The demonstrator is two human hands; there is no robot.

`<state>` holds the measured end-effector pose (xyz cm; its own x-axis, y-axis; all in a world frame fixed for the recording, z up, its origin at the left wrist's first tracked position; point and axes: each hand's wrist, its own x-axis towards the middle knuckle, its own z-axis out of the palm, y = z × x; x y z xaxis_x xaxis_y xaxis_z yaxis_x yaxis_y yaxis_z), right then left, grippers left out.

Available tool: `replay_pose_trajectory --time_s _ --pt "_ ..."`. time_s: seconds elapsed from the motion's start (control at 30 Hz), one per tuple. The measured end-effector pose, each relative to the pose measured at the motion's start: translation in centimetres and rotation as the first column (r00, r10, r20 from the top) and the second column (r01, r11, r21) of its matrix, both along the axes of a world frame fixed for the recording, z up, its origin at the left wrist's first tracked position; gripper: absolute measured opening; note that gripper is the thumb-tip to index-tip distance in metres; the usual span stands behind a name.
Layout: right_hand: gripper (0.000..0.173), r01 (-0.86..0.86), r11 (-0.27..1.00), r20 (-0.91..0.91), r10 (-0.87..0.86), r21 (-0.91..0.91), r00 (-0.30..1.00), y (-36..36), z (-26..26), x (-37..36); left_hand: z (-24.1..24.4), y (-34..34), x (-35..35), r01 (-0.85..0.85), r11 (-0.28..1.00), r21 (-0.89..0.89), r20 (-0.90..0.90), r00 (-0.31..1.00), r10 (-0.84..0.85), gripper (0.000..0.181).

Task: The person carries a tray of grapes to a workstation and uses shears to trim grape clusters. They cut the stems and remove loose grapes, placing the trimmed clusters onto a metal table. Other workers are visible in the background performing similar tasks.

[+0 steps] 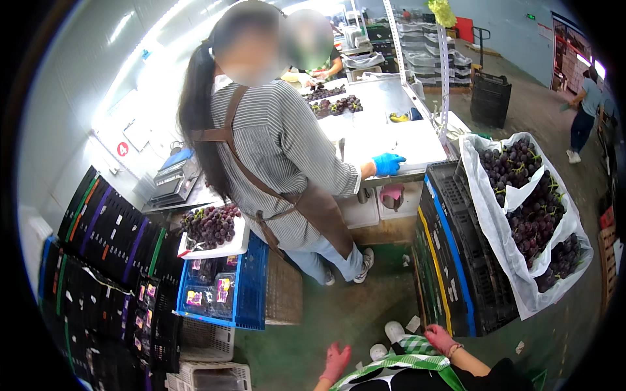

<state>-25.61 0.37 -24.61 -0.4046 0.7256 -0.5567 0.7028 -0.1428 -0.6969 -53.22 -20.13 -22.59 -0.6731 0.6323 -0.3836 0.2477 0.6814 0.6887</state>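
Note:
My left hand (336, 362), in a pink glove, hangs over the green floor with its fingers apart and nothing in it. My right hand (441, 339), gloved alike, is low beside the green-and-white checked apron (419, 361), near the foot of a stack of black crates (447, 254); its fingers look partly curled, and whether they touch the apron is unclear. On that stack sits a crate lined with white sheeting (494, 259), full of dark grape bunches (535, 215). Ahead, a co-worker in a brown apron (323, 210) stands at a white worktable (415, 141), one blue-gloved hand on its edge.
At left, a blue crate (249, 288) holds packed clear boxes, with a white tray of grapes (234, 247) above it. Tall black crates (112, 229) stand beside it, grey crates (208, 342) below. Another worker is behind the table; a person (584, 107) is at far right.

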Motion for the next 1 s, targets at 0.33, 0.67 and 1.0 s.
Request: replay_pose_trajectory --time_s 0.33,0.67,1.0 --pt "0.032 0.051 0.9 -0.527 0.207 0.434 0.825 8.1 34.1 -3.7 6.5 13.9 1.4 0.444 0.893 0.075 -0.079 0.895 -0.438 0.054" --pt "0.03 0.506 0.601 -0.177 -0.521 0.619 0.835 38.0 36.7 27.8 15.4 37.5 10.7 0.947 0.016 0.321 -0.728 0.257 -0.635 0.036" --pt "0.029 0.247 0.766 0.508 -0.594 0.593 0.623 53.1 19.4 33.3 12.0 44.6 11.1 0.987 0.048 0.153 -0.633 0.135 -0.762 0.031"
